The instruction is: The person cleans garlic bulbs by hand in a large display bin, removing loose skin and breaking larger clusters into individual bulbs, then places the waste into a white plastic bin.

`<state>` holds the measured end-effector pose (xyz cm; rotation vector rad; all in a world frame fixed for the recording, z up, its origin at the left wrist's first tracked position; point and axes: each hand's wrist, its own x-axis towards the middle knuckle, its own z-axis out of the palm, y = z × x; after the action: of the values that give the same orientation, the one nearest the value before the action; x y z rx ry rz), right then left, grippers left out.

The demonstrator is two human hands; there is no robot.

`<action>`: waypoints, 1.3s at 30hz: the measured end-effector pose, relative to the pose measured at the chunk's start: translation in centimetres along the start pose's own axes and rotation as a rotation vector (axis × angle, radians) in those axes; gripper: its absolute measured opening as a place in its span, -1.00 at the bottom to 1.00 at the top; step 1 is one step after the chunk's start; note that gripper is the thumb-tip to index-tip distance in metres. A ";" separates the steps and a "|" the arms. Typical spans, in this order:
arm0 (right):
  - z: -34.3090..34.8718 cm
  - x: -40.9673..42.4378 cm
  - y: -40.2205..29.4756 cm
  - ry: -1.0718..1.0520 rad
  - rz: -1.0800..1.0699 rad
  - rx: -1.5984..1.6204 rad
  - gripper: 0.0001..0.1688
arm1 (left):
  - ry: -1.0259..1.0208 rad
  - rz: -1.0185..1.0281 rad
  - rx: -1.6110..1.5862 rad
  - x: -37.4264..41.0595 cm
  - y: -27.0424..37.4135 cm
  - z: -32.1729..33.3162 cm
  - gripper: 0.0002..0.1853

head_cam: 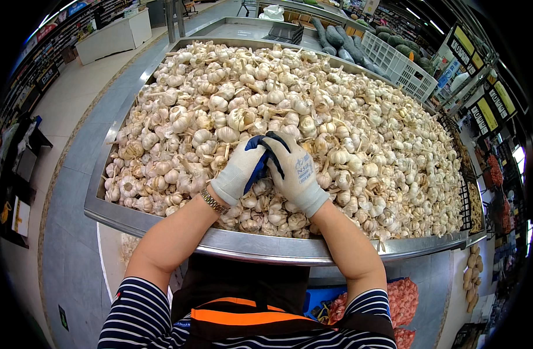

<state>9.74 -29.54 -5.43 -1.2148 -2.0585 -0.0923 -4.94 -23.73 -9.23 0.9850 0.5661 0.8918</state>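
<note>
A broad heap of garlic bulbs point(214, 104), whitish with dry stalks and loose papery skin, fills a stainless steel display bin point(266, 248) in front of me. Over the near middle of the heap, my left hand point(242, 170) and my right hand point(295, 168) meet with curled fingers touching. Both wear light knit gloves with dark blue coated palms; the right glove's back bears printed writing. The fingers and palms hide whatever may lie between them. Below the hands, garlic bulbs lie close around the glove cuffs. A metal watch band point(213, 201) circles my left wrist.
Beyond the bin are a black plastic crate point(286, 34), long dark green gourds point(343, 41) and a white slotted crate point(397, 65). Price signs point(484, 115) hang at right. Red mesh sacks point(403, 301) sit below the near rim, and tiled floor point(81, 196) runs along the left.
</note>
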 end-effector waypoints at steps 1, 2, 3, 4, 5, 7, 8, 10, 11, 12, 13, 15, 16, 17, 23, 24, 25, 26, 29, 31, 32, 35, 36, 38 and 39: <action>0.0 0.0 0.0 -0.002 0.002 0.002 -0.48 | 0.004 -0.004 0.000 -0.1 0.1 0.1 -0.79; 0.0 0.0 0.0 -0.003 0.003 0.004 -0.48 | 0.008 -0.008 0.000 -0.1 0.1 0.1 -0.79; 0.0 0.0 -0.1 -0.003 0.003 0.005 -0.48 | 0.010 -0.004 -0.002 -0.1 0.1 0.1 -0.79; 0.0 0.0 -0.1 -0.004 0.003 0.007 -0.48 | 0.012 0.000 -0.005 -0.1 0.1 0.1 -0.79; 0.0 0.0 -0.1 -0.004 0.006 0.009 -0.49 | 0.015 0.003 -0.007 -0.1 0.0 0.0 -0.79; 0.0 0.0 -0.1 -0.004 0.013 0.014 -0.49 | 0.003 -0.001 -0.021 0.0 0.0 0.0 -0.79; 0.0 0.0 -0.1 -0.006 0.016 0.014 -0.50 | -0.002 -0.003 -0.028 0.0 -0.1 -0.1 -0.79; 0.0 0.0 -0.1 -0.010 0.021 0.014 -0.50 | -0.004 -0.002 -0.035 0.1 -0.3 -0.2 -0.79; 0.1 0.0 -0.1 -0.011 0.021 0.012 -0.50 | -0.005 -0.002 -0.039 0.1 -0.3 -0.3 -0.79; 0.1 0.0 -0.1 -0.011 0.022 0.009 -0.50 | -0.007 -0.003 -0.035 0.2 -0.4 -0.4 -0.79; 0.1 -0.1 -0.1 -0.011 0.023 0.006 -0.51 | -0.009 -0.004 -0.031 0.3 -0.5 -0.4 -0.78; 0.1 -0.1 0.0 -0.013 0.024 -0.002 -0.50 | -0.014 -0.008 -0.026 0.4 -0.5 -0.5 -0.78; 0.1 -0.1 0.0 -0.013 0.024 -0.006 -0.50 | -0.017 -0.011 -0.024 0.4 -0.6 -0.6 -0.77; 0.0 -0.2 0.0 -0.012 0.025 -0.004 -0.50 | -0.019 -0.014 -0.022 0.5 -0.6 -0.6 -0.77; -0.2 0.0 -0.1 -0.010 0.034 0.017 -0.52 | -0.027 0.023 0.019 0.0 -0.3 -0.5 -0.74; -0.2 0.0 -0.1 0.002 0.024 0.009 -0.52 | -0.007 0.108 -0.075 -0.2 -0.7 0.0 -0.73; 0.1 0.3 -0.2 0.017 0.002 0.015 -0.53 | -0.021 0.035 0.028 0.2 -0.4 -1.0 -0.72; 0.0 0.1 -0.2 0.012 0.013 0.032 -0.52 | -0.012 0.086 -0.030 0.2 -1.1 -0.7 -0.73; 0.4 0.3 -0.2 0.012 -0.006 0.012 -0.52 | -0.053 0.148 0.020 0.6 -2.1 -1.2 -0.71; 0.4 0.2 -0.3 0.009 0.030 -0.002 -0.52 | 0.016 0.133 0.108 0.3 -1.0 -0.1 -0.74; 0.4 0.2 -0.4 0.011 0.024 -0.012 -0.51 | 0.061 0.075 0.179 0.0 -0.1 0.5 -0.75; 0.0 0.1 -0.9 0.012 0.057 -0.002 -0.52 | 0.091 0.117 0.206 0.8 -0.8 1.0 -0.72; 0.1 0.2 -1.1 0.000 0.051 0.004 -0.54 | 0.048 0.129 0.157 1.2 -1.4 0.4 -0.71; 0.2 0.2 -1.0 -0.019 0.052 -0.005 -0.56 | 0.074 0.192 0.192 1.7 -1.8 0.4 -0.74; 0.4 0.1 -0.9 -0.027 0.046 -0.009 -0.57 | 0.072 0.222 0.190 2.2 -2.6 0.2 -0.75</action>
<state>8.76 -29.81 -5.32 -1.2743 -2.0539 -0.0638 -2.64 -22.63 -11.45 1.2079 0.6187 1.0885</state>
